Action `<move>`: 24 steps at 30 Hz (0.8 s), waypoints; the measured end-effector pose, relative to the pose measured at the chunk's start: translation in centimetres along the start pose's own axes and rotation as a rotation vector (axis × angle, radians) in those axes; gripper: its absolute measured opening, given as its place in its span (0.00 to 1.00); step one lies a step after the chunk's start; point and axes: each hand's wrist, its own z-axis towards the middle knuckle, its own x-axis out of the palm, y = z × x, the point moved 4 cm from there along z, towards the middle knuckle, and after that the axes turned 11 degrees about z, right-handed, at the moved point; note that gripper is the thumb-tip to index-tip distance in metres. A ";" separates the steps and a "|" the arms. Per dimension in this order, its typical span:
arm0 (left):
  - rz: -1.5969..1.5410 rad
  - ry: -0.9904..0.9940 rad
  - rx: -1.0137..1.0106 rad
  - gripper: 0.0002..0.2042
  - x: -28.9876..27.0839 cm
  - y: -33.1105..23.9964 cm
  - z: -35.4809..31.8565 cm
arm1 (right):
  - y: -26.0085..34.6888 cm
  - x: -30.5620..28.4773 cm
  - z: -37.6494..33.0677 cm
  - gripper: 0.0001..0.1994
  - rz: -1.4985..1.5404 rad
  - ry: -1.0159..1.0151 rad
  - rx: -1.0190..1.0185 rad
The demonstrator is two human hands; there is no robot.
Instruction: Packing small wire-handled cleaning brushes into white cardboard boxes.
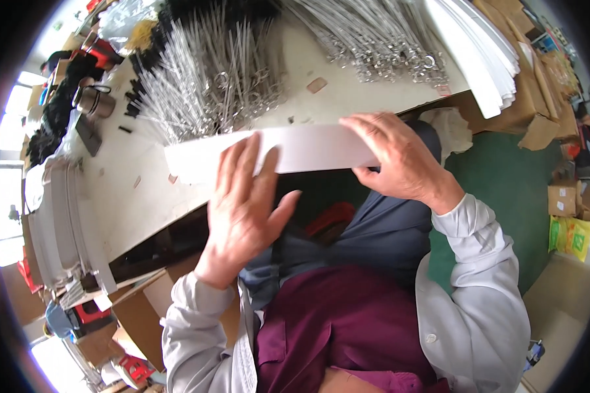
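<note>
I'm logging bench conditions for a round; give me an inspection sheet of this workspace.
Surface: pale worktop, with small scraps.
Job's things: white strip at the worktop's near edge.
Clutter: bundles of thin rods with shiny ends; white strips stacked at right; metal mug.
Hands: left hand open, fingers over the strip, contact unclear; right hand grips its right end.
Cables: nothing seen.
Surroundings: green floor, cardboard boxes.

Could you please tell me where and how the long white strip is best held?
Probably by the right end of the long white strip, coming from the right, thumb on its near edge and fingers over its far edge. It is narrow enough to span, and that end seems to project past the edge of the table, leaving thumb room. The right hand holds it so.
</note>
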 end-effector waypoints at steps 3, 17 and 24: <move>0.018 0.071 0.090 0.38 2.8 -0.8 1.2 | 1.0 2.8 0.5 0.35 0.024 0.061 -0.077; 0.088 0.147 -0.110 0.38 5.2 1.8 -0.6 | 1.5 4.4 -0.8 0.25 -0.087 -0.229 0.070; 0.133 0.093 -0.050 0.36 6.3 1.1 -1.2 | 1.7 7.8 -1.1 0.22 0.048 -0.332 0.151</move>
